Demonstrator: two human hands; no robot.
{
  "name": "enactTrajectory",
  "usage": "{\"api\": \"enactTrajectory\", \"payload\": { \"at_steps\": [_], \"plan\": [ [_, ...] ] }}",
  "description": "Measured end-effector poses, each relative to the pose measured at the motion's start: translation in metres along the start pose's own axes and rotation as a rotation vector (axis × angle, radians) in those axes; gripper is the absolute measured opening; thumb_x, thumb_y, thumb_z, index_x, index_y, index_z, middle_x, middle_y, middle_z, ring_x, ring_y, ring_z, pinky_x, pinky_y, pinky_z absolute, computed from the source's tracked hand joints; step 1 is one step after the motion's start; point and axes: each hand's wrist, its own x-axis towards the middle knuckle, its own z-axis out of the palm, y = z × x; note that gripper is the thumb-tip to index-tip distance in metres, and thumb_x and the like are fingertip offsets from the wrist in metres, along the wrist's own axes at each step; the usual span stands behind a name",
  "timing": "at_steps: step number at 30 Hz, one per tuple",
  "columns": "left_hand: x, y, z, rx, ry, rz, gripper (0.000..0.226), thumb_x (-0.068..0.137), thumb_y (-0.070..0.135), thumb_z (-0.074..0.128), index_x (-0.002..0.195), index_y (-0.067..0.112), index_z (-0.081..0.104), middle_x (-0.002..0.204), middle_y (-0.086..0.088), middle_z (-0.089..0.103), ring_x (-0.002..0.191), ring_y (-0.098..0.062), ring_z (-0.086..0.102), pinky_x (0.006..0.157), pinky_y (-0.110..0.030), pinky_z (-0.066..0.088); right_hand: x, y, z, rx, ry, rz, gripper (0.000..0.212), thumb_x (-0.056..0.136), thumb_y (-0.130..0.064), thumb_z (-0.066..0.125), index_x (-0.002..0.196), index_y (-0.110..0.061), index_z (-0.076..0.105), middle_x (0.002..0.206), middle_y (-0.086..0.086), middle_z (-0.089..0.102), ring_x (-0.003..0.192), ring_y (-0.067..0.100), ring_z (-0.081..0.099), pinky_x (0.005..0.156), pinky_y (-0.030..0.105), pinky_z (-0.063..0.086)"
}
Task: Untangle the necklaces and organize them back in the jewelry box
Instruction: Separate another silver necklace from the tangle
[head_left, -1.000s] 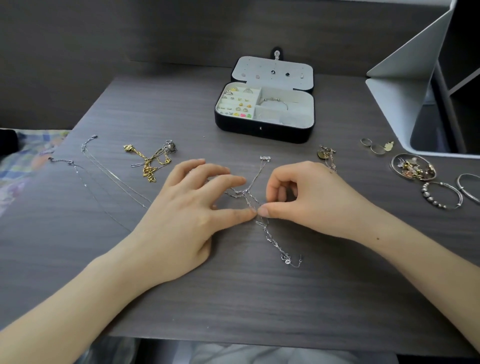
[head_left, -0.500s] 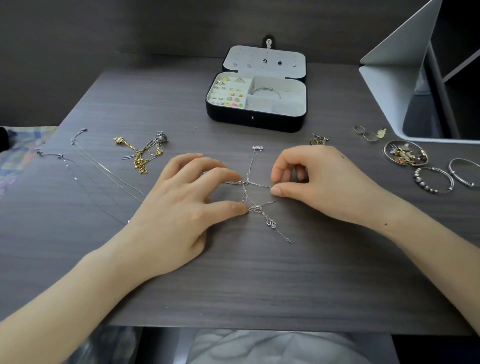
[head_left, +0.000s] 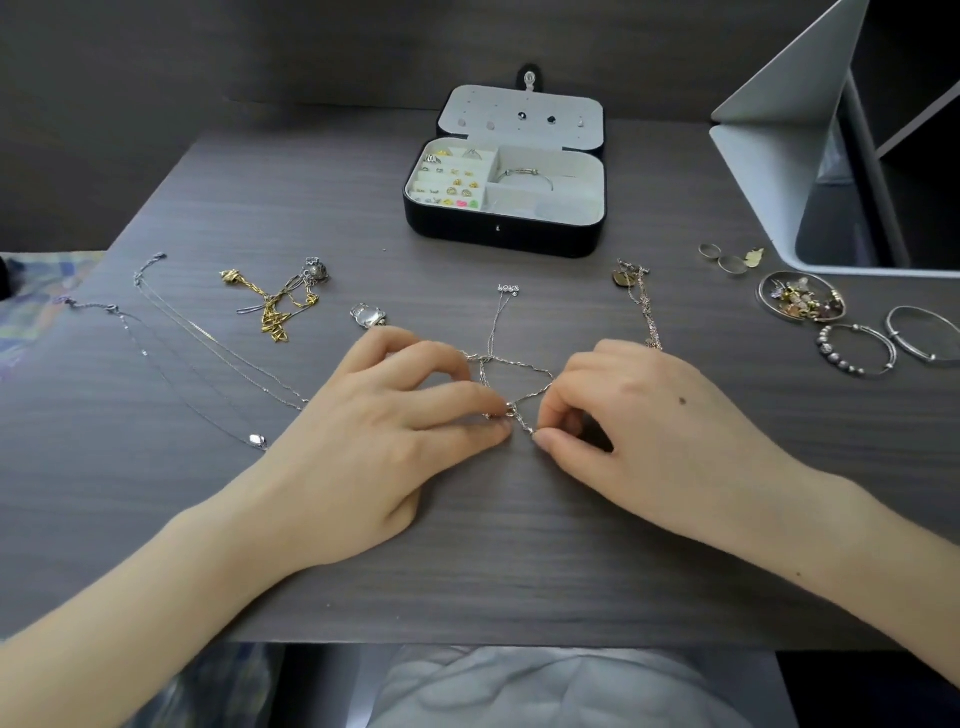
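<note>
On the dark grey wood-grain table (head_left: 519, 545), approx. in its middle, lies the silver chain tangle (head_left: 489, 358). Several very fine strands cross in a knot, one strand runs away from the person to a small silver letter pendant (head_left: 508, 289), and others go down to a tiny clasp between the hands. The left hand (head_left: 374, 441) pinches the tangle at this clasp, thumb & forefinger tips pressed together, the other fingers curled. The right hand (head_left: 660, 431) pinches a chain end just beside it, thumb tip against bent forefinger; the two pinches are near but apart. At far right stands a white folded panel (head_left: 769, 156). Left of the hands are two long thin silver necklaces (head_left: 218, 339) laid out straight, a gold chain (head_left: 272, 312) mixed w/ a silver one, and a small clear pendant (head_left: 368, 316) just beyond the left fingers. On the right side are a pinkish chain (head_left: 645, 306), its near end hidden behind the right hand, a beaded bracelet (head_left: 834, 356), a plain bangle (head_left: 930, 357), a heap of small charms (head_left: 802, 305) inside another bangle, and two rings (head_left: 732, 263). Beyond the tangle, well apart, the black jewelry box (head_left: 498, 236) stands open w/ pale lining. Its left compartments hold rings & small gold and coloured earrings, the back right one a thin silver bracelet (head_left: 524, 174), and the lid a few studs (head_left: 551, 119).
</note>
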Motion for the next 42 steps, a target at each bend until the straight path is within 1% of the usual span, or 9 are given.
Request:
{"api": "enactTrajectory", "payload": {
  "at_steps": [4, 6, 12, 16, 21, 23, 28, 34, 42],
  "plan": [
    [-0.003, 0.000, 0.001, 0.000, 0.004, 0.015, 0.054, 0.066, 0.006, 0.035, 0.105, 0.013, 0.072, 0.108, 0.002, 0.068, 0.097, -0.024, 0.050, 0.084, -0.037, 0.034, 0.001, -0.003, -0.008, 0.105, -0.111, 0.112, 0.019, 0.086, -0.032, 0.054, 0.069, -0.026, 0.059, 0.062, -0.016, 0.049, 0.062, 0.001, 0.045, 0.061, 0.015, 0.032],
    [-0.003, 0.000, 0.001, -0.009, -0.001, 0.016, 0.054, 0.066, 0.006, 0.035, 0.104, 0.013, 0.072, 0.108, 0.002, 0.068, 0.097, -0.024, 0.050, 0.083, -0.036, 0.033, 0.000, 0.000, -0.013, 0.252, -0.137, 0.208, 0.015, 0.082, -0.032, 0.057, 0.069, -0.027, 0.061, 0.056, -0.015, 0.050, 0.063, -0.005, 0.049, 0.060, 0.010, 0.035],
    [-0.002, 0.001, 0.000, 0.024, -0.012, -0.005, 0.059, 0.066, 0.006, 0.033, 0.113, 0.019, 0.065, 0.106, -0.001, 0.066, 0.097, -0.026, 0.051, 0.084, -0.039, 0.032, 0.004, 0.010, -0.018, 0.452, -0.165, 0.415, 0.016, 0.084, -0.025, 0.063, 0.072, -0.017, 0.070, 0.066, -0.002, 0.066, 0.054, -0.001, 0.050, 0.055, 0.014, 0.039],
    [0.003, 0.005, 0.002, 0.068, -0.034, -0.058, 0.062, 0.072, 0.009, 0.033, 0.123, 0.027, 0.063, 0.100, -0.004, 0.061, 0.090, -0.029, 0.052, 0.083, -0.039, 0.030, 0.006, 0.011, -0.017, 0.365, -0.153, 0.405, 0.017, 0.084, -0.027, 0.061, 0.070, -0.019, 0.068, 0.059, -0.006, 0.062, 0.052, -0.001, 0.049, 0.052, 0.014, 0.038],
    [0.003, 0.007, 0.005, 0.033, -0.050, -0.115, 0.057, 0.079, 0.010, 0.034, 0.121, 0.032, 0.065, 0.098, -0.006, 0.058, 0.087, -0.029, 0.052, 0.082, -0.039, 0.031, 0.006, 0.012, -0.014, 0.224, -0.127, 0.408, 0.017, 0.084, -0.032, 0.059, 0.070, -0.025, 0.065, 0.050, -0.020, 0.053, 0.056, -0.002, 0.049, 0.050, 0.014, 0.034],
    [0.000, 0.005, 0.004, 0.028, -0.060, -0.111, 0.058, 0.077, 0.010, 0.035, 0.120, 0.035, 0.065, 0.100, -0.005, 0.059, 0.089, -0.028, 0.051, 0.083, -0.039, 0.031, 0.005, 0.013, -0.014, 0.160, -0.101, 0.405, 0.015, 0.085, -0.032, 0.058, 0.074, -0.026, 0.065, 0.053, -0.016, 0.051, 0.058, 0.000, 0.048, 0.053, 0.011, 0.032],
    [-0.006, 0.004, 0.004, 0.018, -0.081, -0.082, 0.061, 0.078, 0.007, 0.036, 0.124, 0.039, 0.062, 0.110, -0.004, 0.059, 0.098, -0.025, 0.047, 0.087, -0.038, 0.030, 0.003, 0.012, -0.013, 0.095, -0.091, 0.387, 0.013, 0.088, -0.033, 0.055, 0.080, -0.028, 0.064, 0.068, -0.016, 0.057, 0.069, 0.004, 0.050, 0.063, 0.025, 0.035],
    [-0.005, 0.006, 0.004, 0.002, -0.091, -0.059, 0.062, 0.076, 0.008, 0.037, 0.124, 0.038, 0.061, 0.112, -0.004, 0.059, 0.099, -0.028, 0.050, 0.085, -0.040, 0.033, -0.004, 0.013, -0.015, 0.120, -0.092, 0.355, 0.014, 0.086, -0.035, 0.055, 0.074, -0.030, 0.059, 0.066, -0.015, 0.056, 0.067, 0.000, 0.049, 0.058, 0.010, 0.032],
    [0.001, 0.012, 0.005, -0.033, -0.101, -0.029, 0.065, 0.073, 0.006, 0.036, 0.124, 0.037, 0.062, 0.112, -0.004, 0.059, 0.100, -0.028, 0.051, 0.085, -0.038, 0.033, -0.014, 0.012, -0.021, 0.133, -0.104, 0.288, 0.013, 0.084, -0.036, 0.055, 0.073, -0.032, 0.058, 0.066, -0.014, 0.055, 0.066, 0.001, 0.049, 0.060, 0.011, 0.033]
  ]
}}
